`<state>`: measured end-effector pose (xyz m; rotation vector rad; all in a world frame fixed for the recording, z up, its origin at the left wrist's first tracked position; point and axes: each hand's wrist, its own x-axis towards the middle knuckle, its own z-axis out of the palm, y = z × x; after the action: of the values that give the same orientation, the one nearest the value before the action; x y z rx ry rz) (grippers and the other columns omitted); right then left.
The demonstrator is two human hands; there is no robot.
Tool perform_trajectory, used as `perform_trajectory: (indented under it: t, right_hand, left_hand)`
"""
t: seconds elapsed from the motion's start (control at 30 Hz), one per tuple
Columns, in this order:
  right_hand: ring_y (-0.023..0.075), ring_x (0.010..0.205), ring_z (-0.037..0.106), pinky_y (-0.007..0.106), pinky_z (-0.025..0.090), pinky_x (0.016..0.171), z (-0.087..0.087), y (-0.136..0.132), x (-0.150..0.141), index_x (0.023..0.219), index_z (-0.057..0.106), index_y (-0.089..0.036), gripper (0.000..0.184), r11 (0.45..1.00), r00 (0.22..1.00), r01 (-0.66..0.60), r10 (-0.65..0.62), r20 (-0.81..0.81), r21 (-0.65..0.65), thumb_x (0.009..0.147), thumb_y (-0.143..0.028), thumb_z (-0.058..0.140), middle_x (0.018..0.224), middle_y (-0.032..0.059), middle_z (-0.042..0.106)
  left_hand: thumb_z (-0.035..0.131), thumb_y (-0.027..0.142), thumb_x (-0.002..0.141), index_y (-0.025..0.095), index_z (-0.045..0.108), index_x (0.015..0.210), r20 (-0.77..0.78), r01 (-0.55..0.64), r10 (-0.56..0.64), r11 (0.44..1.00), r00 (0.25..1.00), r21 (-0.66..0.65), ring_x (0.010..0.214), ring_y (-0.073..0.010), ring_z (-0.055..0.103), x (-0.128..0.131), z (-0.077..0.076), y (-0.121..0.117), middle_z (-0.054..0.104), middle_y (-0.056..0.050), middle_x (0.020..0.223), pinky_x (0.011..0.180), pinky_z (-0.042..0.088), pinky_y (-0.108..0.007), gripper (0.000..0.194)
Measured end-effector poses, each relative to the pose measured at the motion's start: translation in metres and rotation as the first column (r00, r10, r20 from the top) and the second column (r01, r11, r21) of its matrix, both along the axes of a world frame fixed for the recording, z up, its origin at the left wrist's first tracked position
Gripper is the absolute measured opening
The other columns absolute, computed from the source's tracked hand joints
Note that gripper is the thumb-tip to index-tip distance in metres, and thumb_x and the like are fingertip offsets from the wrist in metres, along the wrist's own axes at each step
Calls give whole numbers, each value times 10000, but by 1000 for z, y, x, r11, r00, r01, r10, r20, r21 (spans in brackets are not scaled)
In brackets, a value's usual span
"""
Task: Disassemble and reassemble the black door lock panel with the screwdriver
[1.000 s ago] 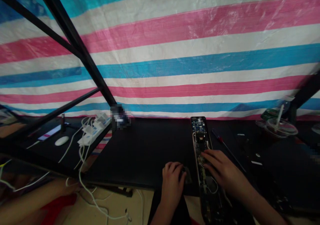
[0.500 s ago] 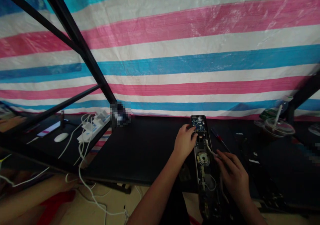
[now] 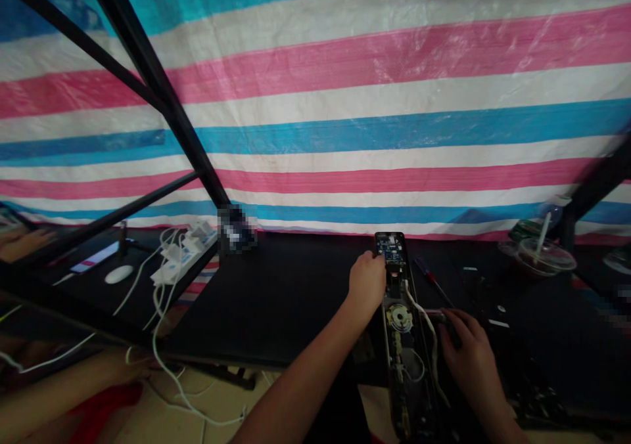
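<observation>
A long, narrow black device housing [image 3: 386, 339], its inside exposed, lies lengthwise before me and reaches over the table's near edge. At its far end is a blue circuit board [image 3: 391, 250]; a round, speaker-like part [image 3: 399, 318] sits in the middle. My left hand [image 3: 367, 286] is closed on the left edge of the housing beside the board. On the right, my right hand [image 3: 466, 345] has its fingers closed round a thin rod-like tool [image 3: 432, 312], whose kind I cannot make out. A white cable [image 3: 430, 329] runs out of the housing between that hand and the device.
A screwdriver [image 3: 436, 283] lies right of the housing. Further right are dark parts [image 3: 500, 309] and a plastic cup with a straw [image 3: 545, 257]. To the left stand a power strip [image 3: 185, 257] with white cables and a mouse [image 3: 119, 274]. Another person's arm [image 3: 73, 381] shows lower left.
My right hand has let go of the white cable and drawn slightly down, now holding a thin tool. The fingers of my left hand have curled in at the housing's edge.
</observation>
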<state>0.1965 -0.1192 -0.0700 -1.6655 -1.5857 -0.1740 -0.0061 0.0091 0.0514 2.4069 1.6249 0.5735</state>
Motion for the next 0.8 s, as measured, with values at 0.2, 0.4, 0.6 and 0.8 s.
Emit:
perform_trajectory:
  t: [0.2, 0.4, 0.6, 0.8]
  right_hand:
    - [275, 1109, 595, 447, 514, 937, 49, 23, -60, 1167, 668, -203, 263, 984, 986, -160, 163, -30, 71, 982, -322, 524, 1191, 132, 630]
    - [355, 1177, 518, 515, 462, 895, 53, 44, -91, 1106, 732, -205, 258, 994, 971, -110, 111, 212, -16, 926, -175, 549, 1307, 167, 567]
    - [363, 1147, 496, 508, 453, 879, 58, 46, -92, 1041, 762, -220, 250, 994, 966, -70, 87, 242, -79, 872, -135, 598, 1325, 169, 515]
    - [339, 1124, 503, 486, 455, 863, 57, 54, -91, 950, 761, -236, 178, 992, 987, -106, 114, 112, -74, 902, -189, 595, 1285, 134, 544]
  left_hand:
    - [475, 111, 946, 134, 705, 979, -68, 30, -31, 999, 997, -16, 940, -247, 668, 3, 6, -3, 678, -128, 991, 837, 536, -336, 233]
    - [428, 58, 947, 130, 631, 1061, -45, 23, -24, 999, 999, -22, 992, -247, 662, 4, -7, -14, 671, -133, 1050, 888, 532, -356, 243]
    - [415, 101, 973, 164, 592, 1049, 115, 15, -11, 999, 993, -38, 945, -242, 698, 2, -10, -15, 690, -121, 1068, 837, 550, -348, 203]
    - [379, 209, 1025, 178, 443, 1317, 532, -80, 104, 994, 840, -69, 1093, -187, 694, -16, -27, -40, 663, -139, 1273, 922, 552, -313, 301]
